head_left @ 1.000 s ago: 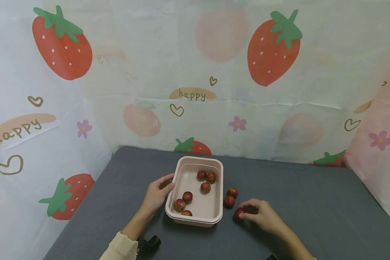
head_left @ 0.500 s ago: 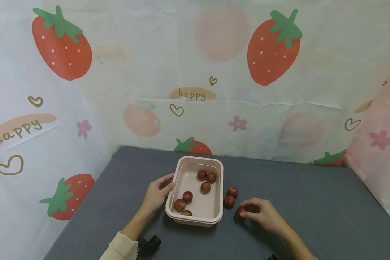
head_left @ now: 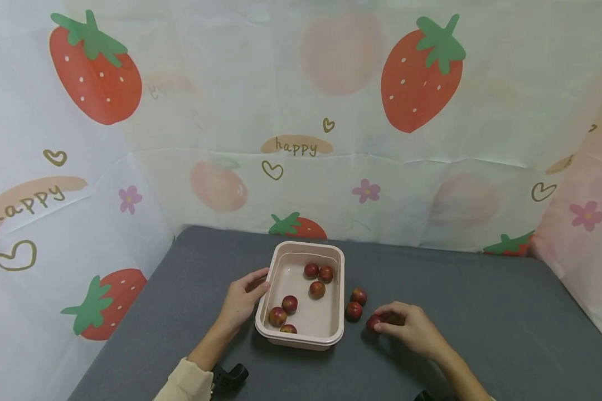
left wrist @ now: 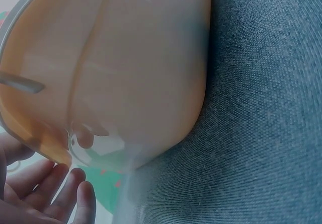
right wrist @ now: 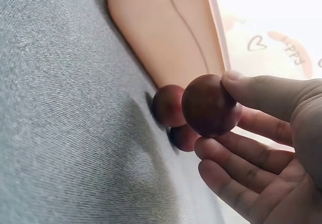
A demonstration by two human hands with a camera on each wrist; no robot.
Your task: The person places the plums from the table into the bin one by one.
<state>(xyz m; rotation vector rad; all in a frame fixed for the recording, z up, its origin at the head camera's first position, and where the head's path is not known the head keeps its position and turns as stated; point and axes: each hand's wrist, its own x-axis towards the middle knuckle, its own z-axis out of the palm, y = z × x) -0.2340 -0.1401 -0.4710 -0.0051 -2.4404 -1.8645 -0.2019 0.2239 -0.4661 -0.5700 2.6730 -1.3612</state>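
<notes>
A dark red plum (head_left: 374, 323) is pinched between the thumb and fingers of my right hand (head_left: 415, 328); the right wrist view shows this plum (right wrist: 210, 105) raised off the cloth. Just beyond it, two more plums, one nearer (head_left: 354, 311) and one farther (head_left: 359, 296), lie on the cloth beside a pale pink plastic box (head_left: 338, 312). Inside the box are several plums (head_left: 317, 289), in a far group and a near group. My left hand (head_left: 239, 301) rests its thumb and fingertips against the box's left side, fingers relaxed under the rim in the left wrist view.
A dark grey cloth (head_left: 481, 312) covers the table. Behind and at both sides hangs a pale curtain (head_left: 301, 189) printed with strawberries. A black wrist device (head_left: 231, 376) sits by the left forearm.
My right hand has drawn the pinched plum slightly up and to the right, off the cloth. The left hand, the box and the other plums stay where they were.
</notes>
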